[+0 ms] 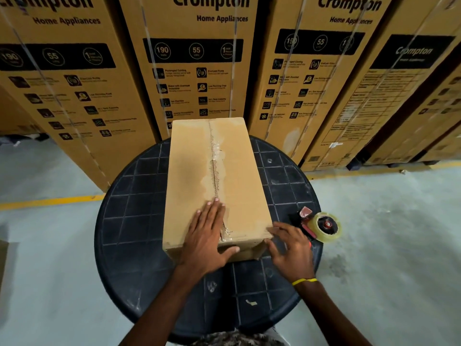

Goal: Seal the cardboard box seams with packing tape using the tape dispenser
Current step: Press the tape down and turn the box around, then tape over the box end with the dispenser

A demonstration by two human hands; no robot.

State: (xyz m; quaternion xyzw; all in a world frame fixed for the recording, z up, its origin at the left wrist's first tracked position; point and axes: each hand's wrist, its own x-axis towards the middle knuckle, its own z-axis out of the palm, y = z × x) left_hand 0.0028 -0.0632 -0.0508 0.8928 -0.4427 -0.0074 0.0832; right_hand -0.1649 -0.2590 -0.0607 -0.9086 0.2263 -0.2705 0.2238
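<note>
A long brown cardboard box [189, 171] lies on a round dark table [129, 221]. Clear tape runs wrinkled along its top centre seam [215, 166]. My left hand [209, 236] lies flat on the box's near end, fingers spread over the seam, thumb hooked over the near edge. My right hand [290, 250] hovers with fingers apart at the box's near right corner, holding nothing. The red-and-black tape dispenser [316, 224] with a clear tape roll lies on the table just right of the box, beyond my right hand.
Tall printed appliance cartons [199, 66] stand in a row right behind the table. Grey concrete floor [399, 245] with a yellow line [50, 201] surrounds the table. A small scrap of tape [251, 302] lies on the table's near part.
</note>
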